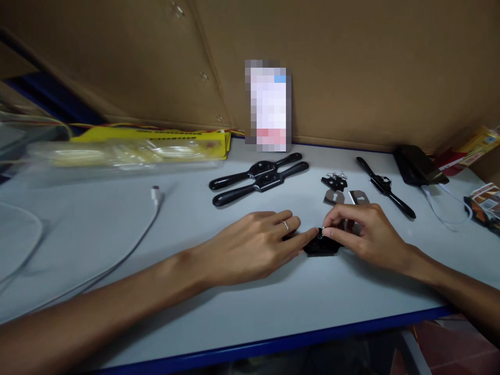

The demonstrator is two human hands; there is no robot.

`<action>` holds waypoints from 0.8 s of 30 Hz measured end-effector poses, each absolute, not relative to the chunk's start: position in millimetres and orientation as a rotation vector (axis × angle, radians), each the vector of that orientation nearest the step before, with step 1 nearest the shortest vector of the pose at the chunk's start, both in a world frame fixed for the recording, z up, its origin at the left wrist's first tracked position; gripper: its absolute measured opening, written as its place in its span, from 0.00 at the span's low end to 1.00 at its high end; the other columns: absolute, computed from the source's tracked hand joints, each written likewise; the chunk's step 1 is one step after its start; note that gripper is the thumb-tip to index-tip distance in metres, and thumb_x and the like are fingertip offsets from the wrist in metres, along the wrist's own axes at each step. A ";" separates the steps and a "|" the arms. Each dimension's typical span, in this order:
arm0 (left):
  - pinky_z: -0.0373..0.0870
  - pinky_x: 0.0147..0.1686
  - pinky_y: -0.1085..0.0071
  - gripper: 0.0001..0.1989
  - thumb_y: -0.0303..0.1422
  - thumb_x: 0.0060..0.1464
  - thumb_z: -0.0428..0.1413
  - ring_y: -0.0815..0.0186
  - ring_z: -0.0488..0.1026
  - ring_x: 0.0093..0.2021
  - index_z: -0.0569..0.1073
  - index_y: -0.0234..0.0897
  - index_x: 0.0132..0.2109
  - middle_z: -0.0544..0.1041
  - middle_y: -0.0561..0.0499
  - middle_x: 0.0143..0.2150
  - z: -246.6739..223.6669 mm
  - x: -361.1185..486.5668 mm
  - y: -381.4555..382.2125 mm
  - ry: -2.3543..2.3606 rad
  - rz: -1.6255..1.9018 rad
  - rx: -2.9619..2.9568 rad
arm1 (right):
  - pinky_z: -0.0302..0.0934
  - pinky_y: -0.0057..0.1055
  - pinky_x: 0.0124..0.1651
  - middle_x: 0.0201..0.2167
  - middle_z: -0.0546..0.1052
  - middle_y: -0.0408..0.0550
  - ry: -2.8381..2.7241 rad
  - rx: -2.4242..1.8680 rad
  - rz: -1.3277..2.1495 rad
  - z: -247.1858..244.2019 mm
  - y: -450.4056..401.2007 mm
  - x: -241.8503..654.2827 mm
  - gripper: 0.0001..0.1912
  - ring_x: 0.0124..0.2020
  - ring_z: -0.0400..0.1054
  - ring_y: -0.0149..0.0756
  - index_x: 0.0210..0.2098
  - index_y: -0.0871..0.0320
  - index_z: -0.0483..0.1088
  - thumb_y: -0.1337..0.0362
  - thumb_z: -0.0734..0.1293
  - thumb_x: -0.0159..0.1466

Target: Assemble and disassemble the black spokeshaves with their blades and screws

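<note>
A black spokeshave (pixel 322 248) lies on the table between my hands, its handles mostly covered. My left hand (pixel 255 245), with a ring on one finger, is closed over its left handle, the index fingertip reaching its middle. With thumb and forefinger, my right hand (pixel 365 232) pinches a small screw (pixel 322 231) at the spokeshave's middle. Just beyond are two flat metal blades, one slotted blade (pixel 334 197) and another (pixel 358 197) partly behind my right hand. Farther back sit black cap plates (pixel 334 183) with several loose screws (pixel 336 175) by them.
Two black spokeshaves (pixel 269 180) lie side by side behind my left hand. Another spokeshave (pixel 379 182) rests at the right near a black device (pixel 417 165). A blurred-out upright screen (pixel 269 107) leans at the back. A white cable (pixel 133 247) and plastic-wrapped packets (pixel 128 155) occupy the left.
</note>
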State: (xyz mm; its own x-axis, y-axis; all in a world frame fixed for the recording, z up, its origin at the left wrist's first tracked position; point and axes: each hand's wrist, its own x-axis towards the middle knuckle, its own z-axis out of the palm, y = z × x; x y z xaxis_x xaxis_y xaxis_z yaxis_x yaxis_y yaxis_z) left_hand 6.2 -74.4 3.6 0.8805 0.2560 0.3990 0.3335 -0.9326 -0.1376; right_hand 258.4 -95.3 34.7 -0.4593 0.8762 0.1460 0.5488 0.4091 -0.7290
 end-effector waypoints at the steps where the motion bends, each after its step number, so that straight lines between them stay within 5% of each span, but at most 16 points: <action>1: 0.69 0.30 0.70 0.18 0.27 0.69 0.51 0.66 0.72 0.32 0.68 0.33 0.63 0.74 0.52 0.34 3.3 6.3 -74.5 -0.458 -0.570 -2.854 | 0.59 0.30 0.32 0.26 0.76 0.40 -2.159 -1.200 0.811 34.3 -95.7 257.9 0.05 0.26 0.66 0.30 0.32 0.55 0.74 0.66 0.69 0.66; 13: 0.69 0.30 0.70 0.13 0.30 0.71 0.49 0.66 0.72 0.32 0.69 0.33 0.59 0.74 0.52 0.34 6.1 8.5 -75.5 -0.470 -0.559 -2.838 | 0.60 0.32 0.33 0.29 0.77 0.43 -2.270 -1.012 0.555 28.4 -99.2 254.4 0.08 0.28 0.65 0.32 0.33 0.55 0.72 0.67 0.66 0.70; 24: 0.65 0.30 0.70 0.12 0.32 0.73 0.48 0.67 0.69 0.31 0.70 0.36 0.38 0.73 0.52 0.33 7.5 9.5 -75.0 -0.491 -0.580 -2.869 | 0.63 0.34 0.36 0.33 0.78 0.50 -2.518 -0.742 -0.051 20.9 -98.1 257.8 0.14 0.34 0.68 0.37 0.34 0.58 0.74 0.73 0.60 0.72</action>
State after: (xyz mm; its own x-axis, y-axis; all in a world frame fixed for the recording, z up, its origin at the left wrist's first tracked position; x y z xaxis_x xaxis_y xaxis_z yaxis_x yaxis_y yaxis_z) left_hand 9.5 -75.0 7.5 0.8700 0.2835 0.4034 0.3511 -0.9306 -0.1032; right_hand 257.8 -98.1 20.9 -0.7206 0.4969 0.4835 0.5161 0.8501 -0.1044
